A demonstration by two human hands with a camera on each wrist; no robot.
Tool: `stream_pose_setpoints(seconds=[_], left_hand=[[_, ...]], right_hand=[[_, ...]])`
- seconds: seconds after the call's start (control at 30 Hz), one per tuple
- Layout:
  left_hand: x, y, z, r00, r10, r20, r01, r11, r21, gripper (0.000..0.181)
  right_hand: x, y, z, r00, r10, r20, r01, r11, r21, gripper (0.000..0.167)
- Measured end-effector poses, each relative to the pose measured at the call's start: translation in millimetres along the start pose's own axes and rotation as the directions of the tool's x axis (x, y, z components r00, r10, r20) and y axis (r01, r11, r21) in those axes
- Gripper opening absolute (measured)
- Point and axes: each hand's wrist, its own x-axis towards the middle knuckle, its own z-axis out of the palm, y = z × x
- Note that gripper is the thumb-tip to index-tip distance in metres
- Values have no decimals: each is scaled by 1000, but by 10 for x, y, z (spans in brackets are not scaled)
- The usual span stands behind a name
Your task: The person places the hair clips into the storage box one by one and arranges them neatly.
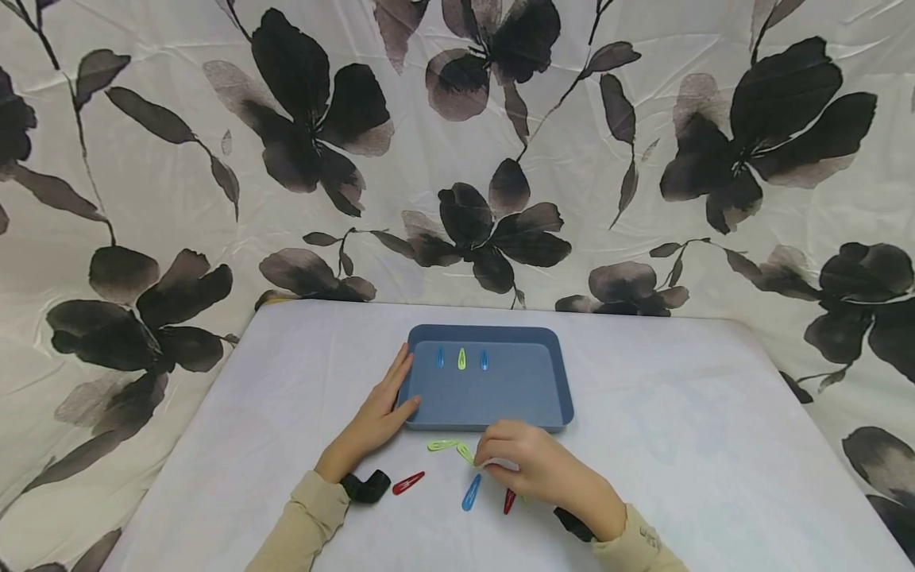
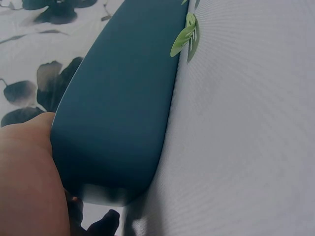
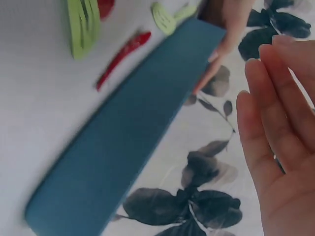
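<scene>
My left hand (image 1: 375, 417) lies along the left rim of the blue-grey tray (image 1: 493, 397), fingers extended and thumb on the near-left corner. In the left wrist view, part of this hand (image 2: 29, 172) is against the tray's side (image 2: 113, 108). My right hand (image 1: 536, 465) is just below the tray's front edge, its fingertips beside a green clip (image 1: 465, 454). In the right wrist view, that hand's (image 3: 285, 113) fingers are loosely bent and no clip shows between them. Inside the tray stand a blue clip (image 1: 439, 357), a green clip (image 1: 461, 359) and another blue clip (image 1: 484, 361) in a row.
On the white table (image 1: 679, 421), another green clip (image 1: 442, 446) lies before the tray. Nearer are a red clip (image 1: 408, 483), a blue clip (image 1: 471, 492) and a red clip (image 1: 509, 501) partly beneath my right hand. Floral cloth (image 1: 400, 262) hangs behind the table.
</scene>
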Motion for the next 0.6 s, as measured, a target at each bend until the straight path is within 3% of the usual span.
stream_pose_setpoints(seconds=[0.2,0.4,0.6], left_hand=[[13,-10,4,1000,12,1,-12,1000,11,73],[8,-5,1,1000,-2,5,2,1000,2,73],[5,-7,8,1000,3,-3,-3,1000,1,73]], right_hand=[[-34,-21,55,985,128,119,-131,991,15,17],[-27,-37,143,964,175,198,-185,982,29,16],[-19,-82,224,910,316,269,-333,943,20,13]])
